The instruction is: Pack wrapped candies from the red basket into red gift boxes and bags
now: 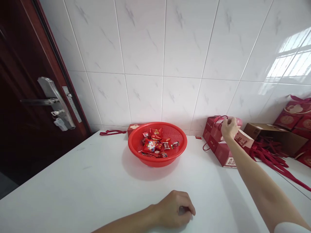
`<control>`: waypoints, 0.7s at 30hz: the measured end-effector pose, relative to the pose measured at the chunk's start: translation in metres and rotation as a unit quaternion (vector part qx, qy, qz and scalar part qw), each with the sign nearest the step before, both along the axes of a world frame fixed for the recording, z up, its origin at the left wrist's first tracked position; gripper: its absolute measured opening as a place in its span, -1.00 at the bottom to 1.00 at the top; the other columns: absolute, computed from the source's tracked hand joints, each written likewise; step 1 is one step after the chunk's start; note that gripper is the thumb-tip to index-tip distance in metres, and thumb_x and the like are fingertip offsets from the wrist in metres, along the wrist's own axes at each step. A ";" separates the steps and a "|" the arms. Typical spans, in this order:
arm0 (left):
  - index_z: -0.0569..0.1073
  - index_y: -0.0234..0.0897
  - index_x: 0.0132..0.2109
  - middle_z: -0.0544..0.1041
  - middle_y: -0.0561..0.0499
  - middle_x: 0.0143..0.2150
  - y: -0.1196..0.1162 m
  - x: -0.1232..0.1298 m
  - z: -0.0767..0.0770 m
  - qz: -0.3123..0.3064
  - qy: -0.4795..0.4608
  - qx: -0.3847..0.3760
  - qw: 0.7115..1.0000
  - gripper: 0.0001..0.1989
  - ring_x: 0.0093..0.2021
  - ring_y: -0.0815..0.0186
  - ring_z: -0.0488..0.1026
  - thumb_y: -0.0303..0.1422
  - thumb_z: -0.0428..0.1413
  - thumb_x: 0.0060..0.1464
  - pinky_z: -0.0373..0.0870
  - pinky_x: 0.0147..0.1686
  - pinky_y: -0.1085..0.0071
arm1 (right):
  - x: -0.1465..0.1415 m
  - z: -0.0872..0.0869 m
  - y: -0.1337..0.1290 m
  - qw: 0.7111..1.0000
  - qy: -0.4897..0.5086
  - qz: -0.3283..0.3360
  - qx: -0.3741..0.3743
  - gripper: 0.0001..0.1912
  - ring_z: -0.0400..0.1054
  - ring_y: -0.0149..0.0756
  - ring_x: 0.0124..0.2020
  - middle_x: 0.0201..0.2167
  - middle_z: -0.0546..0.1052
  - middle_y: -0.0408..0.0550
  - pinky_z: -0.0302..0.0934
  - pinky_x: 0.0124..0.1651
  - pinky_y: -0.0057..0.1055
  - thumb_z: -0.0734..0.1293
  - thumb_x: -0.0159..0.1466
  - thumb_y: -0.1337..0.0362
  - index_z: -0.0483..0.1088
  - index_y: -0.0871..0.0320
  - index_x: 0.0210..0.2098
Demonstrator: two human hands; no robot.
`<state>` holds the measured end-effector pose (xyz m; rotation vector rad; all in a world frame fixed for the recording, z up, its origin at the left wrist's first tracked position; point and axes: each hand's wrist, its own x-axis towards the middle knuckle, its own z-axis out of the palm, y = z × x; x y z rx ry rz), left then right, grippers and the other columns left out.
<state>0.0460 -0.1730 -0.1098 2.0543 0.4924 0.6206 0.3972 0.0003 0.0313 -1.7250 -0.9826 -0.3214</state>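
Observation:
My right hand (229,128) reaches out to a stack of red gift boxes (222,153) by the wall. Its fingers are closed at the upper box (216,131), beside a dark red cord handle (220,117); the exact grip is partly hidden. On the white table, my left hand (176,209) rests with curled fingers and nothing visible in them. Beyond it stands a red plastic basket (157,163), holding several wrapped candies (149,145) in red and other colours.
Red ribbons (269,149) lie by an open cardboard box (257,127) at the right, with more red boxes (293,111) beyond. A small red box (132,128) and a ribbon (113,132) lie behind the basket. A tiled wall bounds the table; a door (21,81) is left.

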 end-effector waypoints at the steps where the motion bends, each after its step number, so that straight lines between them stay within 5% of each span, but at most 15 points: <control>1: 0.67 -0.28 -0.24 0.59 -0.04 -0.28 0.000 0.000 0.001 0.001 0.000 -0.002 1.000 -0.72 -0.41 0.38 0.44 -0.56 0.12 -0.09 0.43 -0.35 0.49 | -0.003 -0.001 -0.002 1.000 0.010 -0.012 -0.006 -0.82 0.30 0.00 -0.25 -0.32 0.46 0.14 0.16 -0.09 -0.04 0.08 0.24 0.20 0.25 0.11 -0.28; 8: 0.66 -0.29 -0.25 0.58 -0.05 -0.30 0.000 0.000 0.000 -0.006 -0.014 0.012 1.000 -0.73 -0.39 0.37 0.46 -0.56 0.12 -0.08 0.44 -0.33 0.48 | -0.013 0.004 -0.014 0.999 -0.007 0.005 -0.050 -0.85 0.29 0.04 -0.09 -0.31 0.48 0.09 0.10 0.09 0.01 0.18 0.13 0.14 0.19 0.07 -0.38; 13: 0.66 -0.28 -0.25 0.59 -0.05 -0.29 -0.001 0.000 0.001 -0.003 -0.009 0.006 1.000 -0.74 -0.40 0.37 0.46 -0.54 0.13 -0.07 0.43 -0.35 0.48 | -0.008 0.003 -0.022 0.993 -0.053 -0.009 -0.109 -0.55 0.17 0.22 0.12 -0.07 0.46 0.23 -0.08 0.20 0.16 0.30 0.03 -0.01 0.26 0.14 -0.20; 21: 0.66 -0.27 -0.25 0.59 -0.05 -0.27 -0.001 -0.001 0.002 -0.001 0.009 0.004 1.000 -0.75 -0.37 0.35 0.48 -0.54 0.13 -0.06 0.44 -0.33 0.47 | 0.001 -0.002 -0.031 0.982 -0.071 0.004 -0.175 -0.51 0.20 0.25 0.09 0.02 0.39 0.31 0.11 0.04 0.07 0.32 0.01 0.00 0.26 0.14 -0.15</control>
